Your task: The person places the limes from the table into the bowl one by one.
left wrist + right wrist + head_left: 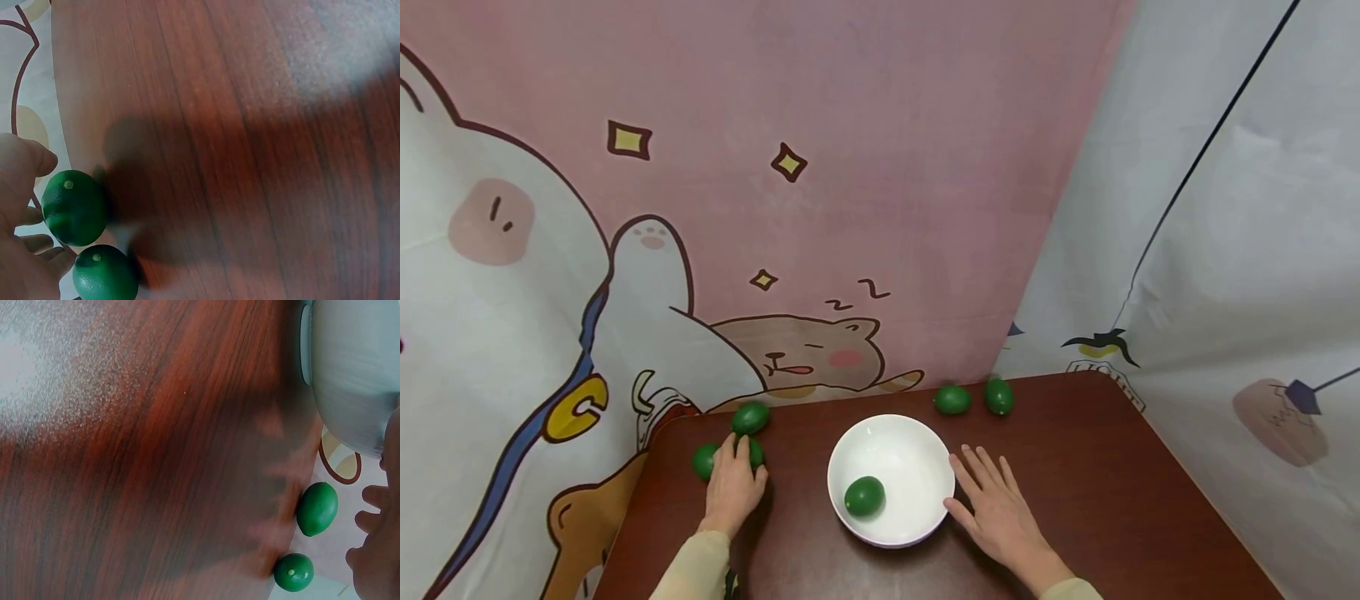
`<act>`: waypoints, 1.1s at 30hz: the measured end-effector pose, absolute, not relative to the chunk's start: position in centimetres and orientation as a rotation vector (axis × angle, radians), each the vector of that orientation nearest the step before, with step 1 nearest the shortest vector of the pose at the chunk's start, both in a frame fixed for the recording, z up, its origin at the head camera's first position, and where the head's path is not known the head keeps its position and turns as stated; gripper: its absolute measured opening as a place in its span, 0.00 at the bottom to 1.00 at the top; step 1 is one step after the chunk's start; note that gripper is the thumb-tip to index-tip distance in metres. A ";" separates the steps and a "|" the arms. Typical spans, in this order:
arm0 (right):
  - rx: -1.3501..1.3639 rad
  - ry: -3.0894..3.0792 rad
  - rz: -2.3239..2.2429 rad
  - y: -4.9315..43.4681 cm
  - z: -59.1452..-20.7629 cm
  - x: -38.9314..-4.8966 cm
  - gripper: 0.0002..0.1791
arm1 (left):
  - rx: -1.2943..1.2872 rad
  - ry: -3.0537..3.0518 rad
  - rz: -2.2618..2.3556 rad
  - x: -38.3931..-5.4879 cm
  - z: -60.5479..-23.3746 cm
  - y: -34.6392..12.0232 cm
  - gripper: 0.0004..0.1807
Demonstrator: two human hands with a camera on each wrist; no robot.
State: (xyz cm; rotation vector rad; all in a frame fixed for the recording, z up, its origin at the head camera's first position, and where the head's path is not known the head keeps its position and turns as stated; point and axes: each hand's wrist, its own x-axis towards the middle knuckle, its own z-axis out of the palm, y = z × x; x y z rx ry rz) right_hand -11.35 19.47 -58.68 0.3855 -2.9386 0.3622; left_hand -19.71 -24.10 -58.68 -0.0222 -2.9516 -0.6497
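Observation:
My left hand (732, 487) reaches over the limes at the table's left, fingers loosely bent. Its fingertips are right at one lime (756, 452), and the thumb lies close beside that lime (76, 208) in the left wrist view. A second lime (704, 461) sits left of the hand, and a third lime (750, 417) just beyond the fingertips. At the middle stands a white bowl (917, 475) with one lime (864, 496) inside it. My right hand (1000, 512) is spread with straight fingers, its thumb and index fingertips at the bowl's right side.
Two more limes, one (952, 400) beside the other (998, 397), lie near the far table edge, right of the bowl. The brown wooden table (1097, 483) meets a pink and white cartoon cloth (925, 208) behind it.

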 end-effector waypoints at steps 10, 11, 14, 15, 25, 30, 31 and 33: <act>0.379 -2.948 0.376 19.4 -58.7 -11.3 0.39 | -0.010 -2.952 -0.649 -19.9 -59.1 -24.2 0.35; 0.379 -2.948 0.379 19.4 -58.7 -11.3 0.39 | -0.010 -2.952 -0.650 -19.9 -59.1 -24.2 0.35; 0.379 -2.947 0.388 19.4 -58.7 -11.3 0.39 | -0.014 -2.952 -0.653 -19.9 -59.1 -24.1 0.35; 0.378 -2.949 0.389 19.4 -58.7 -11.3 0.39 | -0.016 -2.951 -0.653 -19.9 -59.1 -24.1 0.35; 0.369 -2.970 0.394 19.3 -58.6 -11.3 0.39 | -0.027 -2.905 -0.652 -20.0 -59.2 -24.1 0.32; 0.373 -2.962 0.386 19.3 -58.8 -11.3 0.39 | -0.036 -2.896 -0.645 -19.9 -59.4 -24.0 0.31; 0.374 -2.958 0.387 19.3 -58.8 -11.3 0.39 | -0.042 -2.894 -0.642 -19.9 -59.5 -24.0 0.31; 0.375 -2.951 0.384 19.4 -58.9 -11.2 0.39 | -0.048 -2.892 -0.634 -20.0 -59.5 -23.9 0.31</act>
